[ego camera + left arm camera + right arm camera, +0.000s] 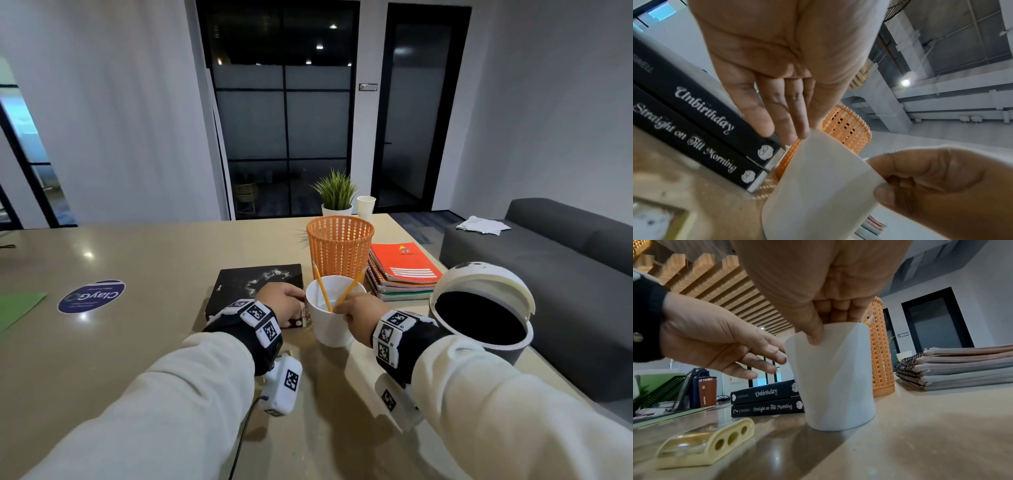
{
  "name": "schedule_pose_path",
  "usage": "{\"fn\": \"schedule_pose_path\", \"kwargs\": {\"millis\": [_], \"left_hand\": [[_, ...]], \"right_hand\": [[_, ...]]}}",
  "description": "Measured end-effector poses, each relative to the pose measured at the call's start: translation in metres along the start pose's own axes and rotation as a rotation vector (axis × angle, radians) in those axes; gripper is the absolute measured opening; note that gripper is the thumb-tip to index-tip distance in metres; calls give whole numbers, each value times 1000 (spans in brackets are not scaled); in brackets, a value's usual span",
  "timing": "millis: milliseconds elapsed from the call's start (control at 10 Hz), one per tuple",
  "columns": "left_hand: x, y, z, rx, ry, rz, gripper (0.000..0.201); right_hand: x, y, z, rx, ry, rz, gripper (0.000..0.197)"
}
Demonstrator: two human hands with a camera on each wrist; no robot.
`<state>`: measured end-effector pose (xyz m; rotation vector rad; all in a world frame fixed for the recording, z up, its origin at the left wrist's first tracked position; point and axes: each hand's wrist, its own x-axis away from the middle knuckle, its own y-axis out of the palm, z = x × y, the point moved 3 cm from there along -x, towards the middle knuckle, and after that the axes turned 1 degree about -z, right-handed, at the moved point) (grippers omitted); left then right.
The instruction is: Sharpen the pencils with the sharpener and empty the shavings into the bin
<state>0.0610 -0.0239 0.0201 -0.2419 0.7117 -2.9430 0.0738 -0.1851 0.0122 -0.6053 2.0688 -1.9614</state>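
Note:
A white cup point(329, 325) stands on the beige table point(154, 260) with two yellow pencils point(322, 291) leaning in it. My left hand point(287, 301) lies with straight fingers point(785, 126) against the cup's left side. My right hand point(352, 310) pinches the cup's near rim, thumb point(816, 332) on the outer wall and fingers curled over the edge. One pencil tip point(869, 319) shows above the rim. The yellow three-hole sharpener point(705, 446) lies flat on the table in front of the cup. A white bin point(479, 274) with its swing lid tipped open stands to the right.
Two black books point(260, 284) are stacked left of the cup. An orange mesh basket point(339, 250) stands behind it, and spiral notebooks point(404, 267) are piled at its right. A potted plant point(337, 195) and a paper cup point(365, 204) sit at the far edge; a grey sofa point(548, 274) is beyond.

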Motion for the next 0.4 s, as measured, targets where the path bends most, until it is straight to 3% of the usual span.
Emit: {"fn": "schedule_pose_path", "kwargs": {"millis": [300,400], "left_hand": [[14,-56,22,-87,146,132,6],[16,-76,40,-142,205,193,26]], "right_hand": [[22,-43,-14,-73,19,161,25],[25,-77,-21,-138,23,295,20]]}}
